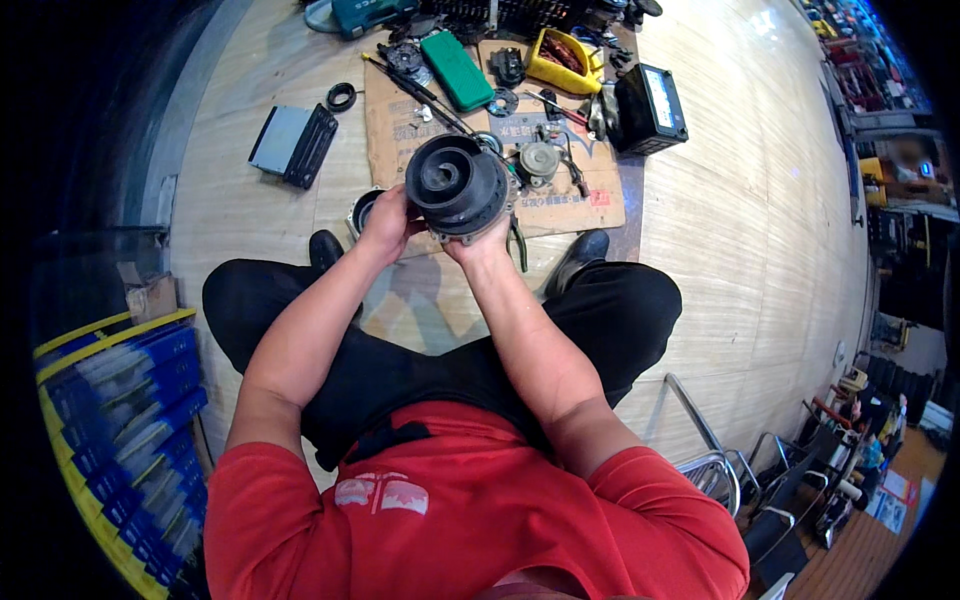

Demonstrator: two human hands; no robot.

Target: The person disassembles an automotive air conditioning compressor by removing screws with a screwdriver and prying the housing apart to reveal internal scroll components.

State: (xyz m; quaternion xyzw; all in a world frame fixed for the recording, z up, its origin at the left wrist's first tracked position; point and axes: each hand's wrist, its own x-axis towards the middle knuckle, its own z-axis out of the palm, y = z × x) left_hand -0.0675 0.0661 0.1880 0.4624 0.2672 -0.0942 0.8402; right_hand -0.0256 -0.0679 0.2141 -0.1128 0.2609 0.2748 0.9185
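The person's left hand (388,228) and right hand (482,243) grasp a black round housing (457,188) over the cardboard (398,148), the right one's grip mostly hidden beneath, the left partly covering a ring-shaped part (360,207)

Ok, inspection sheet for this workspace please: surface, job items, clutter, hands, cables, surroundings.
Surface: pale floor, flattened cardboard, partly covered.
Job's things: black round part, handheld.
Clutter: green case, yellow container, battery-like black box, pliers.
Hands: left hand grips its left side; right hand beneath, fingers mostly hidden.
Cables: possible short lead by round metal part; too small to confirm.
Surroundings: blue-and-yellow bins left, metal-tube frame lower right.
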